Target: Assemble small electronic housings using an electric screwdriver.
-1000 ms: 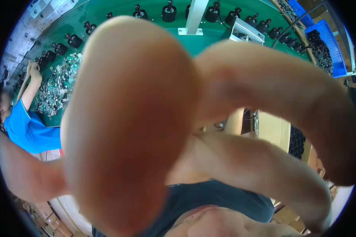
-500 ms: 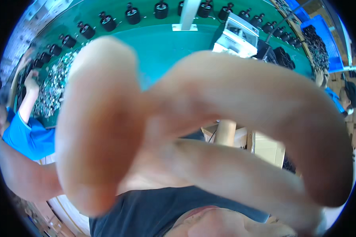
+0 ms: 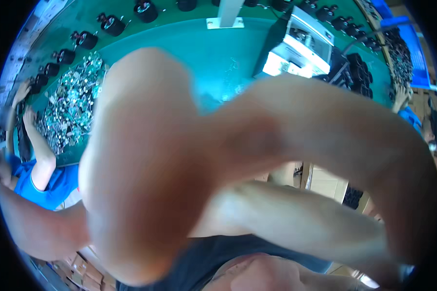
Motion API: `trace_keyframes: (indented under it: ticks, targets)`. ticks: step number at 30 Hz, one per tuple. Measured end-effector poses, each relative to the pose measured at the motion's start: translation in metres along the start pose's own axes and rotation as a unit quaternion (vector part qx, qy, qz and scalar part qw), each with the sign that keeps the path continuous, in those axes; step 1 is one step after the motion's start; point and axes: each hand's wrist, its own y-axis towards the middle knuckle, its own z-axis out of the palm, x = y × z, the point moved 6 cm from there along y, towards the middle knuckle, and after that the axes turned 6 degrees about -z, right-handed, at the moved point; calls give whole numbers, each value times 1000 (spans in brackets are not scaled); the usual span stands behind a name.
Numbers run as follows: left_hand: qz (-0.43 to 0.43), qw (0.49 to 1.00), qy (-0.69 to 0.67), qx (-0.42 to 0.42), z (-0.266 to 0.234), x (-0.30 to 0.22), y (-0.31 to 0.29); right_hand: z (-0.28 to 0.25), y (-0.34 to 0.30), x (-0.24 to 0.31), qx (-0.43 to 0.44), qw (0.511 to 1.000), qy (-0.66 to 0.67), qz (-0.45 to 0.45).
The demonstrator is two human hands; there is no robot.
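Observation:
Skin fills the middle of the head view, very near and badly blurred. The broad shape on the left looks like my left hand [image 3: 136, 169], with a forearm coming from the lower left. A curved shape arching to the right looks like my right hand [image 3: 320, 121], and a paler forearm lies beneath it. The two shapes overlap in the middle, where I cannot separate the fingers. Anything held is hidden. Behind them is the green work table [image 3: 175, 48]. Beyond the right-hand shape stands a white, lit box-shaped device [image 3: 306, 43].
A heap of small shiny parts [image 3: 70, 114] covers the table's left. Black cylindrical parts [image 3: 112, 25] line the back, and a metal post [image 3: 228, 14] rises there. A co-worker in blue [image 3: 53, 186] sits left; another person's hand [image 3: 402, 97] is by blue crates [image 3: 417, 68].
Both blurred hand shapes have shifted slightly right and stay close together. The view has tilted, so the device looks nearer and the back row of black parts sits higher.

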Motion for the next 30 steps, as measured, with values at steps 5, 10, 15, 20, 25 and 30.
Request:
trace_keyframes:
  ticks: [5,10,15,20,25,30]
  targets:
    - [9,998,-38,-45,-7,1,12,10,2,2,26,999,28,-5]
    - [-9,994,-74,-84,-15,9,34,7,11,-4,29,999,30,-1]
    - [-9,985,-40,166,-83,-13,44,11,14,4,34,999,30,5]
    - [161,942,293,17,-174,-41,141,20,11,2,55,996,56,32]
    - [235,734,632,87,-170,-25,227,17,10,0,4,999,15,44]
    - [344,511,775,141,-182,26,259,6,8,-1,-31,999,-4,26]
